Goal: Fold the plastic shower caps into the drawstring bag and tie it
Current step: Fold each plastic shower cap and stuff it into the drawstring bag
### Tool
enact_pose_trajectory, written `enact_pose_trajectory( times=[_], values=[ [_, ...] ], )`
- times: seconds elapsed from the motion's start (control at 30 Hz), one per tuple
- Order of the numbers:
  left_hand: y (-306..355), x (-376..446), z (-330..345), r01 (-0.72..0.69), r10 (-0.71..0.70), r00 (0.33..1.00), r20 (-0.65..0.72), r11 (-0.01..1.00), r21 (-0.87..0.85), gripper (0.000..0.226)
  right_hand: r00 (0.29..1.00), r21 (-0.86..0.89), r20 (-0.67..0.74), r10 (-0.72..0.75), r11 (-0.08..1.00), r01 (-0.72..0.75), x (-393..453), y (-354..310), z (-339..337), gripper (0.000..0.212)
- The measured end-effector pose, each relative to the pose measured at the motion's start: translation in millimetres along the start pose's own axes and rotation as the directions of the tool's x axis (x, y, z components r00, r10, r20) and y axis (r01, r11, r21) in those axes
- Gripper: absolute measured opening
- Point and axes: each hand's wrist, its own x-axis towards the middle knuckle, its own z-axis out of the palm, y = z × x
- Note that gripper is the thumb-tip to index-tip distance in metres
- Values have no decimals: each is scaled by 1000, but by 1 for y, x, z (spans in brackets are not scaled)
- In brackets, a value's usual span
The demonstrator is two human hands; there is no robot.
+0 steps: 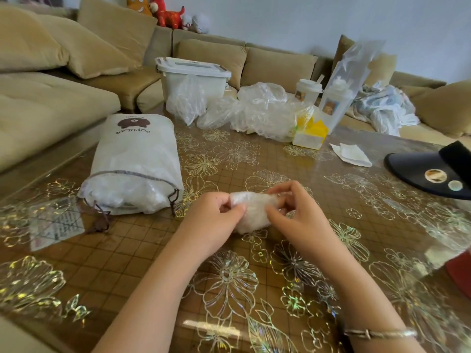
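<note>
A tan sofa wraps the far and left sides of a table [107,256] covered in a clear sheet with gold flowers. Near the middle, the left hand [216,220] and right hand [298,217] pinch 1 crumpled shower cap [252,212] between thumbs and curled fingers, holding it just above the surface. To the left lies the drawstring bag [132,161], mouth toward the near side, already stuffed, its cord [102,220] loose. A heap of unfolded caps [257,113] waits at the far edge. The slippery film could spring open once released, and forcing it into so full a bag may push other caps out or stop the cord closing.
</note>
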Motion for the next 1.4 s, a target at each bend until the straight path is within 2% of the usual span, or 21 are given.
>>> enact_pose_trajectory(
  times=[0.07, 0.13, 0.2, 0.23, 0.33, 0.43, 0.5, 0.57, 0.67, 0.73, 0.83, 0.93, 1.0, 1.07, 1.23, 1.3, 1.4],
  values=[
    [-2, 3, 3, 24, -23, 999, -47, 999, 30, 15, 998, 9, -52, 31, 999, -31, 8, 2, 9, 25],
    [-4, 5, 5, 32, -23, 995, -100, 996, 89, 8, 998, -158, -59, 36, 986, -45, 14, 5, 16, 28],
    [-5, 7, 8, 33, -16, 989, -144, 993, 116, 10, 999, -347, -1, 54, 937, -51, 18, 8, 20, 37],
    [-6, 8, 8, 33, -13, 987, -159, 992, 121, 13, 996, -381, 35, 76, 923, -57, 19, 7, 22, 36],
    [-6, 6, 3, -5, 34, 979, -199, 989, 144, 22, 993, -358, 70, 94, 932, -63, 20, 4, 22, 9],
    [-4, -7, -10, -79, 109, 955, -276, 990, 118, 14, 997, -301, 31, 76, 951, -63, 14, -3, 21, 7],
    [-3, -19, -23, -122, 160, 903, -398, 986, 117, 6, 998, -216, -30, 61, 974, -66, 5, -14, 21, 13],
    [-6, -29, -40, -183, 235, 800, -552, 972, 148, 9, 997, -51, -70, 32, 998, -36, -4, -31, 24, 21],
    [-19, -44, -65, -173, 268, 630, -729, 963, 205, 24, 998, 226, 0, -65, 972, 63, -17, -61, 40, 31],
    [-34, -50, -79, -89, 191, 585, -788, 981, 173, 35, 988, 278, 70, -140, 953, 115, -22, -75, 59, 31],
    [-56, -51, -97, 19, 43, 623, -781, 997, 71, 44, 972, 203, 115, -204, 963, 178, -22, -85, 92, 29],
    [-72, -44, -107, 90, -57, 708, -704, 996, 9, 26, 954, 144, 138, -268, 958, 248, -20, -90, 119, 37],
    [-79, -37, -109, 89, -35, 722, -690, 995, 43, 13, 934, 102, 176, -312, 949, 298, -18, -92, 128, 39],
    [-81, -32, -110, 65, 10, 713, -701, 995, 81, 11, 899, 11, 237, -368, 926, 377, -15, -92, 133, 38],
    [-83, -26, -114, 40, 128, 710, -692, 974, 221, 29, 796, -254, 393, -459, 778, 574, 1, -88, 145, 46],
    [-84, -22, -114, -4, 192, 732, -654, 960, 279, 38, 786, -335, 411, -462, 725, 602, 8, -90, 153, 43],
    [-87, -18, -114, -40, 198, 783, -589, 962, 270, 32, 811, -443, 393, -434, 683, 580, 21, -98, 165, 31]
  ],
)
